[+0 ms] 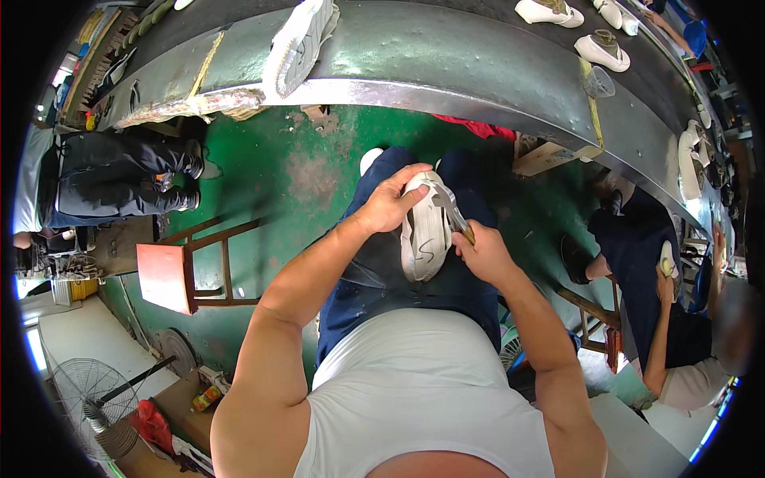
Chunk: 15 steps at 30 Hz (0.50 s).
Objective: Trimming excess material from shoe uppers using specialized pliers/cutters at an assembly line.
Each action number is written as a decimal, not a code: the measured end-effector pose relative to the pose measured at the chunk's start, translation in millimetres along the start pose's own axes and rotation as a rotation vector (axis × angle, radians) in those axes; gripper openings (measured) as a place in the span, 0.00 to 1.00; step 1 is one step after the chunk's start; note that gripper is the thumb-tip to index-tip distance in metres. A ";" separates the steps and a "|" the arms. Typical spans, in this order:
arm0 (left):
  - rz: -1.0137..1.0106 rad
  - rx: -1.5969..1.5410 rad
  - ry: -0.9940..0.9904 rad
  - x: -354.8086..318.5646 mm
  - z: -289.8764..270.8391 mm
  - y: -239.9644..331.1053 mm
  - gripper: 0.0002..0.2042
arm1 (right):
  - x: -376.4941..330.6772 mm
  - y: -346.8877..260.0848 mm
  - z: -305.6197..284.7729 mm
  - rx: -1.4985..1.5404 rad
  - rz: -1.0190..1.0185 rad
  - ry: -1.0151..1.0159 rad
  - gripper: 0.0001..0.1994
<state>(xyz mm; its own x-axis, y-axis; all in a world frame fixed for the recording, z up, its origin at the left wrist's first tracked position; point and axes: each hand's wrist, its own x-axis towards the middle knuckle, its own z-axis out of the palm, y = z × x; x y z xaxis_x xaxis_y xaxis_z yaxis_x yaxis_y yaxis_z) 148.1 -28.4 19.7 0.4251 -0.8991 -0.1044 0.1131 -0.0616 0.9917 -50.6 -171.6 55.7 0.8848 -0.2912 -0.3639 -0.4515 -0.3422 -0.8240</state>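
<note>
A white shoe [427,231] with a curved dark line on it lies over my lap. My left hand [390,201] is closed round its far end, thumb and fingers on the upper. In my right hand [486,253] is a metal tool with a yellowish handle [456,213], its silver part lying along the shoe's right side. I cannot make out the tool's exact kind, since my fingers cover part of it.
A dark metal bench [446,48] curves across the far side, with another white shoe [299,52] at its edge. To the left stand a wooden stool [166,277] and a wire fan [88,390]. A seated person [653,271] holds a shoe at right; another person [111,179] stands at left.
</note>
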 end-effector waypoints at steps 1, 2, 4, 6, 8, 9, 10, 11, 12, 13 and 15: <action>0.002 0.000 -0.003 1.5 -0.9 0.1 0.22 | 1.6 9.9 7.2 -0.068 -0.082 0.087 0.11; -0.019 -0.027 -0.038 1.6 -4.4 1.2 0.22 | 1.6 9.1 10.3 -0.135 -0.166 0.171 0.11; -0.038 -0.054 -0.076 3.2 -5.3 2.2 0.22 | -7.5 8.7 7.5 -0.196 -0.152 0.166 0.11; -0.068 -0.172 -0.093 2.0 0.7 6.3 0.21 | -18.6 -4.9 -1.2 -0.257 -0.130 0.164 0.11; -0.127 -0.143 -0.018 4.9 10.6 5.8 0.21 | -29.4 -18.8 -11.0 -0.525 -0.057 0.134 0.11; -0.184 -0.112 0.063 6.4 15.3 5.2 0.21 | -30.7 -19.7 -13.9 -0.527 -0.049 0.138 0.11; -0.160 -0.110 0.087 8.6 17.3 4.2 0.20 | -29.1 -20.4 -17.7 -0.551 -0.046 0.102 0.11; -0.158 -0.113 0.085 11.9 18.4 3.9 0.20 | -26.6 -21.5 -23.6 -0.576 -0.047 0.065 0.11; -0.175 -0.120 0.055 15.5 16.7 3.5 0.20 | -23.5 -22.5 -33.9 -0.579 -0.047 0.065 0.11; -0.192 -0.127 0.026 18.3 15.1 3.0 0.20 | -21.1 -22.6 -48.3 -0.315 0.073 -0.091 0.11; -0.180 -0.133 0.001 24.7 13.7 -3.4 0.21 | -17.2 -31.3 -59.2 -0.054 0.181 -0.251 0.12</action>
<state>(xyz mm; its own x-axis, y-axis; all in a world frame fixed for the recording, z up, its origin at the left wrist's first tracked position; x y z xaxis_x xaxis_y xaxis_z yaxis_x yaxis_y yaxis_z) 145.9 -56.4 14.8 0.3884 -0.8783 -0.2790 0.3047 -0.1633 0.9383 -58.6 -208.8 113.4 0.7871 -0.1241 -0.6042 -0.6040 -0.3539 -0.7141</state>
